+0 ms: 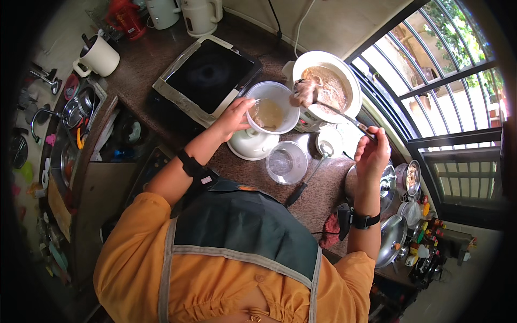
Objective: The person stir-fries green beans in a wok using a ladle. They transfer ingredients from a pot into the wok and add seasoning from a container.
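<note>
My left hand [234, 118] holds a translucent plastic tub [272, 89] with cloudy broth in it. My right hand [372, 147] grips the dark handle of a ladle [353, 121]. A lump of meat [305, 93] rests on the ladle's head, between the tub and a white electric stew pot [355, 87]. Brown broth with solids [333, 87] fills much of that pot. Below the tub in the picture lies a white lid [253, 147]. Beside it stands a second translucent tub [286, 163]. A spoon with a black handle [299, 194] leans on a small white bowl [329, 139].
An induction cooktop [206, 74] lies at the upper left, near a cream mug [99, 56] and several kettles [200, 16]. Metal pot lids [391, 238] and a red cloth [330, 230] are at the right. A barred window [428, 80] borders the counter. A sink [68, 157] is far left.
</note>
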The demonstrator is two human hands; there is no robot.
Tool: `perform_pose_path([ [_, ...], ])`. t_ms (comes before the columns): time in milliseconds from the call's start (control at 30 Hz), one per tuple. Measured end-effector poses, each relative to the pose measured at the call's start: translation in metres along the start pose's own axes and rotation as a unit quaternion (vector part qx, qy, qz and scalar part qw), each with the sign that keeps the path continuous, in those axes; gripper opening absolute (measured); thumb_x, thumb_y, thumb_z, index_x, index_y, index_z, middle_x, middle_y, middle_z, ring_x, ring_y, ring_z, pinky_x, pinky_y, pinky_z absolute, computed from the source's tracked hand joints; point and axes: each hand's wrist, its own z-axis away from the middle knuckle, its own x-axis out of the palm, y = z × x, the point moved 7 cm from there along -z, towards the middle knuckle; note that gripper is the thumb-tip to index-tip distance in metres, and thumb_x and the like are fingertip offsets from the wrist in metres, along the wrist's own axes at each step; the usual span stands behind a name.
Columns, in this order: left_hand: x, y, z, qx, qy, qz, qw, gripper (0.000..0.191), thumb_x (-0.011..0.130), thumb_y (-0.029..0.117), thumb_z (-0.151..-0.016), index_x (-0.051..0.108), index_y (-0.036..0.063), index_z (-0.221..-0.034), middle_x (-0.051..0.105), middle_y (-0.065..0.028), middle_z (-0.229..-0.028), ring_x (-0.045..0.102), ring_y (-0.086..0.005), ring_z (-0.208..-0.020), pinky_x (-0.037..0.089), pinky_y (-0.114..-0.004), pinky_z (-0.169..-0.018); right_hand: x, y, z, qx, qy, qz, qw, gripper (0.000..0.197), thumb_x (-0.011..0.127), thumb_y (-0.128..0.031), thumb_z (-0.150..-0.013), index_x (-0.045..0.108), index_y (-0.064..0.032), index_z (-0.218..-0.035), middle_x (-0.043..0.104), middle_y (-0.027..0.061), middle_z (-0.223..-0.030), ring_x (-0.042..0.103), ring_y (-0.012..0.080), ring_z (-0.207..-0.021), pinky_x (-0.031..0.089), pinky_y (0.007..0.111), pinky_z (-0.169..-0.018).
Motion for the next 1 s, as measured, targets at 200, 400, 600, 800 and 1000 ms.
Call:
perform_pose_path([
  [200, 0.000, -0.004, -0.007, -0.002, 0.006, -0.013, 1.000, 0.059, 0.053, 0.048, -0.097, 0.040, 0.0120, -0.142, 0.052, -0.0103, -0.136, 0.058, -0.0260, -0.120, 0.048, -0.043, -0.100, -0.010, -0.021, -0.008, -0.113, -0.011, 0.178, 0.978, 0.030, 0.049, -0.026, -0.104, 0.064, 0.0011, -0.101, 0.063, 0.0095, -0.067, 0.056, 0.0126, -0.047, 0.045, 0.025, -0.039],
  [400, 0.002, -0.001, -0.006, -0.003, 0.013, -0.005, 1.000, 0.063, 0.054, 0.047, -0.096, 0.037, 0.0106, -0.144, 0.050, -0.0118, -0.137, 0.056, -0.0274, -0.122, 0.048, -0.044, -0.100, 0.049, -0.035, 0.020, -0.386, -0.190, 0.582, 0.690, 0.007, 0.065, -0.007, -0.091, 0.067, -0.0026, -0.096, 0.067, 0.0150, -0.080, 0.066, 0.0312, -0.068, 0.052, 0.038, -0.062],
  [600, -0.001, -0.002, -0.008, -0.002, 0.018, -0.013, 1.000, 0.061, 0.052, 0.047, -0.097, 0.037, 0.0128, -0.145, 0.052, -0.0102, -0.137, 0.058, -0.0256, -0.121, 0.047, -0.043, -0.101, 0.056, -0.036, 0.016, -0.334, -0.161, 0.521, 0.769, 0.008, 0.062, -0.007, -0.093, 0.068, -0.0015, -0.095, 0.069, 0.0138, -0.080, 0.068, 0.0255, -0.067, 0.052, 0.033, -0.060],
  [800, 0.003, 0.000, -0.007, 0.002, 0.010, 0.002, 1.000, 0.069, 0.057, 0.049, -0.094, 0.035, 0.0078, -0.145, 0.048, -0.0132, -0.138, 0.054, -0.0285, -0.124, 0.047, -0.045, -0.101, 0.040, 0.015, -0.010, -0.139, -0.115, 0.369, 0.912, 0.024, 0.053, -0.019, -0.102, 0.068, -0.0009, -0.097, 0.064, 0.0055, -0.066, 0.059, 0.0089, -0.051, 0.046, 0.023, -0.045],
  [1000, 0.001, -0.002, -0.008, 0.000, 0.028, -0.008, 1.000, 0.061, 0.054, 0.046, -0.097, 0.036, 0.0126, -0.145, 0.052, -0.0102, -0.137, 0.058, -0.0255, -0.120, 0.051, -0.042, -0.097, 0.010, 0.029, -0.040, -0.039, 0.012, 0.121, 0.992, 0.034, 0.048, -0.028, -0.104, 0.061, 0.0037, -0.101, 0.061, 0.0110, -0.066, 0.057, 0.0151, -0.047, 0.047, 0.028, -0.038],
])
